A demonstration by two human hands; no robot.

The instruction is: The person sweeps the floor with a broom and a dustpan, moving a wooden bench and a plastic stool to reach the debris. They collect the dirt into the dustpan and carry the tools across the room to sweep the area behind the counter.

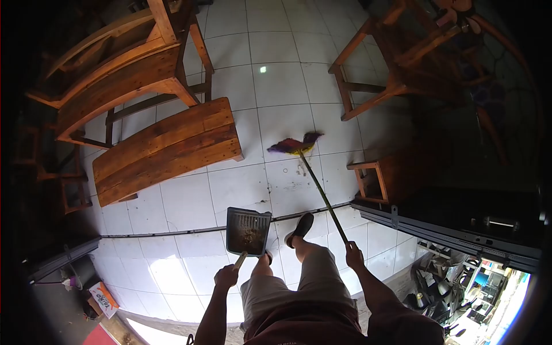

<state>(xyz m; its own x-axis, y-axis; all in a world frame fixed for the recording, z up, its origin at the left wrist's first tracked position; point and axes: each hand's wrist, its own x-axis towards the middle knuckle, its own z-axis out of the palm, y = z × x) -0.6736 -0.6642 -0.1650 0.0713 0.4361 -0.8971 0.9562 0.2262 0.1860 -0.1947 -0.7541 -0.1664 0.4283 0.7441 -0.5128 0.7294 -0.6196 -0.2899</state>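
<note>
My left hand (226, 277) is closed around the pale handle of a dark dustpan (231, 231), which has brownish debris inside. The pan is in front of my left foot, near the dark track across the floor. In my right hand (354, 255) is the upper end of the long dark stick of a broom (323, 194). Its purple and reddish bristles (287, 146) spread on the white tiles ahead, beyond the track. Small specks and a stained patch (296, 185) show on the tiles between the bristles and the track.
A wooden bench (167, 150) and a larger wooden seat (121, 80) stand on the left. More wooden furniture (374, 95) is at the right. A metal floor track (190, 233) crosses in front of me. Parked motorbikes (440, 284) show at lower right, a printed carton (103, 300) at lower left.
</note>
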